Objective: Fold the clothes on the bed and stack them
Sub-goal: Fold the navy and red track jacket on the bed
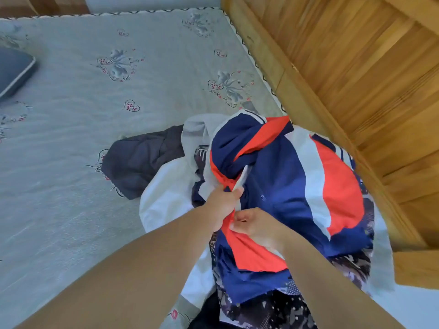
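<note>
A heap of clothes lies at the right edge of the bed [71, 162]. On top is a navy, orange and white jacket [292, 181], crumpled. My left hand [224, 200] grips its white-edged front near the middle. Just below, my right hand [254, 225] pinches the orange and white fabric of the same jacket. Under the jacket lie a white garment [164, 195], a dark grey garment [140, 160] to the left, and a dark patterned piece [268, 309] at the bottom.
The bed's grey sheet with flower and heart prints stretches open to the left and back. A dark blue pillow [14, 72] lies at the far left. A wooden bed frame [297, 91] and wooden panelling run along the right side.
</note>
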